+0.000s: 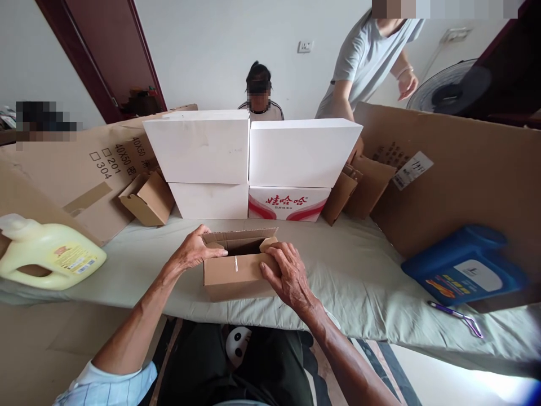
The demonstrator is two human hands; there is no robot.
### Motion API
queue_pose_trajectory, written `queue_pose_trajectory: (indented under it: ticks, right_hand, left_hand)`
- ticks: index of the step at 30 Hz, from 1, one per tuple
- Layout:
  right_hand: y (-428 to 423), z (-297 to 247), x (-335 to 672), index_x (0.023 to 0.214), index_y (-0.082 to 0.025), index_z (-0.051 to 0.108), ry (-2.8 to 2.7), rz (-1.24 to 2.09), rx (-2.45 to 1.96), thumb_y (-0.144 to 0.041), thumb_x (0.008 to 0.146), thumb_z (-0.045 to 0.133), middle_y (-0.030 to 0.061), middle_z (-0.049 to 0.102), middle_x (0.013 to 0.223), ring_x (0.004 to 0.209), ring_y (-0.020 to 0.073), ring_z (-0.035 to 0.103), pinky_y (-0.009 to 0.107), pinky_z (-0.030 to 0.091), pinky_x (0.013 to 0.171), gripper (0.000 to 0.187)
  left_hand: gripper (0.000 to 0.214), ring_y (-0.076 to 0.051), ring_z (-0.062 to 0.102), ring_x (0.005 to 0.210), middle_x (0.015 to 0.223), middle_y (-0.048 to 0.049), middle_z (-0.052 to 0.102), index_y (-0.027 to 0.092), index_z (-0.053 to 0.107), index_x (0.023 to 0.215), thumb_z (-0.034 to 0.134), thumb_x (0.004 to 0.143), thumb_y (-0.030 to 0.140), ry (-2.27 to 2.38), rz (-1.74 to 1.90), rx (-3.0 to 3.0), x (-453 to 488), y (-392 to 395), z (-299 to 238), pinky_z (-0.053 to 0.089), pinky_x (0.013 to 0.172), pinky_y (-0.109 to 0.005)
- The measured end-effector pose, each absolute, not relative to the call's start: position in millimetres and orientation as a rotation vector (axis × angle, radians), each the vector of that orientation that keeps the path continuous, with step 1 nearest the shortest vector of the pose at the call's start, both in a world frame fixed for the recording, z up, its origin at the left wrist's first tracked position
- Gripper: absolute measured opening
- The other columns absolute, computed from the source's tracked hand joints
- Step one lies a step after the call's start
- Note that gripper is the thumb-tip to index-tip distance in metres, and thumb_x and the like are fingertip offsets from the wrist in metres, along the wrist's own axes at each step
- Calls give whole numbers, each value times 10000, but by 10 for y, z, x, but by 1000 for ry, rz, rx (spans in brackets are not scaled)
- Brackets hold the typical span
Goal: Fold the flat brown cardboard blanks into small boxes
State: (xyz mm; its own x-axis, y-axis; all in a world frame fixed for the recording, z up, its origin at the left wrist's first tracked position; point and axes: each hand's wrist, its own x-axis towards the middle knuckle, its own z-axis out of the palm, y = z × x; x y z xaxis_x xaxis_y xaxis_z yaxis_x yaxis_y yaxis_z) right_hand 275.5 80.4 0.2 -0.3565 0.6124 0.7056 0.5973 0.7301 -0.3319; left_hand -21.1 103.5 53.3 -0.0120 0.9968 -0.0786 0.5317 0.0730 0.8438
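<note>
A small brown cardboard box (240, 283) sits on the cloth-covered surface right in front of me. Its long back flap stands up and its inside is dark. My left hand (194, 249) grips the left end, thumb lying over the small side flap and fingers behind. At the right end, my right hand (288, 272) is closed around the corner, its thumb on the front face and its fingers over the right side flap. A short white mark shows on the front panel's upper edge.
Stacked white cartons (203, 149) stand behind the box. Folded brown boxes (150, 197) lean at both sides. A yellow jug (63, 256) is left; a blue jug (473, 268) and a purple-handled tool (459, 316) are right. Tall cardboard panels (456, 186) flank the surface. Two people are beyond.
</note>
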Motion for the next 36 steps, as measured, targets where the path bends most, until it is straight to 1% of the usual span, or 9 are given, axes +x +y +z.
queue_pose_trajectory:
  ticks: [8,12,14,16,20,27,32,34,36]
  right_hand:
    - [683,124,2801,1162,-218,606,-2007,-212,-703,-308,1105,626,107,713,1092,1046,271,628,428,485,890,108]
    - [402,205,2859,1127,-211,617,-2067,-239,-666,-157,1062,682,65,728,978,899,213,639,375,471,808,106]
    - [300,216,2873,1142,-194,622,-2077,-250,-655,-106,1046,684,66,739,968,853,199,635,361,458,769,144]
    - [258,216,2872,1144,-186,621,-2076,-241,-658,-99,1053,670,69,745,965,842,196,638,354,459,758,135]
    - [296,219,2859,1117,-193,617,-2097,-190,-684,-126,1082,631,57,744,940,806,188,614,338,462,737,77]
    - [408,400,2990,1068,-198,676,-2191,105,-707,-208,1063,702,57,754,982,863,196,619,337,500,778,29]
    - [659,754,3064,1202,-187,758,-2460,520,-683,-451,1058,724,97,795,1160,1092,246,683,384,541,944,302]
    - [784,865,3016,1246,-203,783,-2622,576,-632,-515,1005,782,95,796,1237,1185,260,672,381,534,983,394]
    - [870,947,2944,1212,-219,814,-2799,512,-631,-569,943,832,77,814,1157,1158,263,669,366,527,957,442]
  left_hand:
    - [503,-259,686,934,1024,-41,703,231,601,1054,810,679,495,1680,1055,1654,-186,933,527,519,775,-359]
    - [390,-234,688,852,951,-48,726,211,618,1067,700,793,477,1604,1220,1558,-250,827,503,530,765,-359]
    - [326,-219,689,840,1005,-68,762,207,639,1089,630,859,439,1574,1295,1553,-252,764,472,532,756,-350]
    - [313,-233,720,966,1142,-102,788,204,659,1136,575,912,406,1533,1370,1602,-225,703,433,555,842,-362]
    - [399,-287,689,1309,1346,-145,765,196,639,1256,603,935,430,1467,1447,1644,-177,626,426,521,1130,-432]
    - [635,-387,579,1485,1513,-141,694,230,671,1387,708,865,590,1555,958,1665,-316,581,679,552,1125,-485]
    - [796,-404,544,1514,1653,-94,585,300,563,1555,711,871,681,1622,818,1688,-243,494,700,542,1158,-526]
    - [765,-388,587,1464,1638,-97,594,292,551,1560,675,894,648,1627,833,1699,-180,474,680,542,1162,-534]
    - [712,-372,611,1434,1591,-101,633,276,566,1540,633,907,595,1629,848,1727,-144,467,656,526,1186,-540]
